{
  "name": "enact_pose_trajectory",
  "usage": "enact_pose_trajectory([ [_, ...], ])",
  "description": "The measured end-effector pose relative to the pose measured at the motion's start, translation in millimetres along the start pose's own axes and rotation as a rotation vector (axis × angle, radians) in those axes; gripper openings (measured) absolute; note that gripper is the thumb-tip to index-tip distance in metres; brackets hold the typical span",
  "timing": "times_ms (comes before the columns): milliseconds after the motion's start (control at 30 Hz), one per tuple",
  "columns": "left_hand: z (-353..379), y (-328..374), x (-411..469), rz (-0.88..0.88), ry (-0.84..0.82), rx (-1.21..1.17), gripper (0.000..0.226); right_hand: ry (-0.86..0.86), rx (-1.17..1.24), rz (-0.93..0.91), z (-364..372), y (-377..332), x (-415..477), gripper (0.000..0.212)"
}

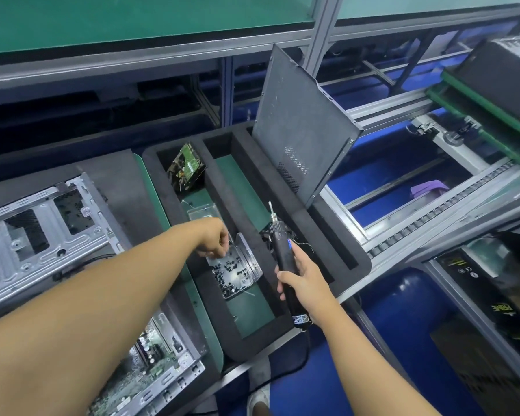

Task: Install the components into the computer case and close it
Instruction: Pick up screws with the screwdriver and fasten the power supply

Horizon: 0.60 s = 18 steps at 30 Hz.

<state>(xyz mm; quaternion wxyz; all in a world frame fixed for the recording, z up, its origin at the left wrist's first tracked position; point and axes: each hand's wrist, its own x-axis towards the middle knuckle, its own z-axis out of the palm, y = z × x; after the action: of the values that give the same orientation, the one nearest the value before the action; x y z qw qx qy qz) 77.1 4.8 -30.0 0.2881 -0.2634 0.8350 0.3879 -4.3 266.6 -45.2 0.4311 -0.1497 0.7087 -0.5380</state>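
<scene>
From the head camera, the open computer case (39, 232) lies on its side at the left of the desk, its metal drive cage up and a circuit board showing at its near end. Beside it sits a black foam tray (339, 253) with several compartments. The left hand (215, 242) reaches into the nearest one, fingers bunched and curled down over a clear box (246, 274) of small dark screws (230, 267); whether a screw is already pinched cannot be told. The right hand (306, 282) is wrapped round the barrel of an electric screwdriver (281, 256), bit pointing up and away, held above the tray's foam divider. A hard drive (186, 169) stands tilted in the far compartment, and the case's side panel (300, 127) leans upright in a slot at the tray's right, so neither appears fitted yet. This looks like the fastening stage: fetching a screw. The next move likely calls for lifting out one screw cleanly, carrying it to a mounting hole in the case, and bringing the driver's bit down square onto its head.
</scene>
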Motion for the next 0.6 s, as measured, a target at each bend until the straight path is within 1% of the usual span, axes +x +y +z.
enact_pose_trajectory([
  [67, 8.5, 9.0, 10.2, -0.059, -0.005, 0.111, 0.008, -0.006, 0.013, 0.018, -3.7, 3.8, 4.8, 0.078],
  [100, 12.1, 12.7, 15.1, -0.073, 0.007, 0.150, 0.011, -0.016, 0.015, 0.021, -5.0, 4.7, 6.9, 0.078],
  [167, 19.8, 18.2, 24.7, -0.113, 0.026, 0.163, 0.018, -0.041, 0.015, 0.024, -6.9, 6.3, 10.5, 0.078],
  [233, 28.2, 23.8, 33.0, -0.154, 0.006, 0.178, 0.022, -0.055, 0.020, 0.034, -8.5, 7.3, 14.8, 0.077],
  [300, 39.2, 23.5, 45.1, -0.198, 0.004, 0.164, 0.012, -0.062, 0.027, 0.043, -10.0, 6.9, 20.0, 0.077],
  [333, 44.4, 21.9, 50.9, -0.237, 0.001, 0.139, 0.016, -0.067, 0.029, 0.043, -10.8, 6.6, 22.7, 0.077],
  [367, 48.4, 22.9, 50.8, -0.255, 0.018, 0.142, 0.021, -0.072, 0.030, 0.041, -11.5, 5.9, 25.4, 0.078],
  [433, 52.3, 18.7, 52.5, -0.278, 0.115, 0.204, 0.005, -0.085, 0.031, 0.029, -12.2, 3.7, 30.1, 0.079],
  [467, 54.6, 13.3, 58.4, -0.302, 0.165, 0.223, 0.015, -0.091, 0.030, 0.021, -12.5, 2.9, 32.6, 0.080],
  [500, 55.3, 11.6, 59.4, -0.322, 0.188, 0.220, 0.019, -0.095, 0.028, 0.018, -12.8, 2.4, 35.2, 0.080],
  [600, 60.6, 10.2, 62.2, -0.366, 0.206, 0.211, 0.021, -0.106, 0.025, 0.028, -13.6, 1.3, 41.9, 0.079],
])
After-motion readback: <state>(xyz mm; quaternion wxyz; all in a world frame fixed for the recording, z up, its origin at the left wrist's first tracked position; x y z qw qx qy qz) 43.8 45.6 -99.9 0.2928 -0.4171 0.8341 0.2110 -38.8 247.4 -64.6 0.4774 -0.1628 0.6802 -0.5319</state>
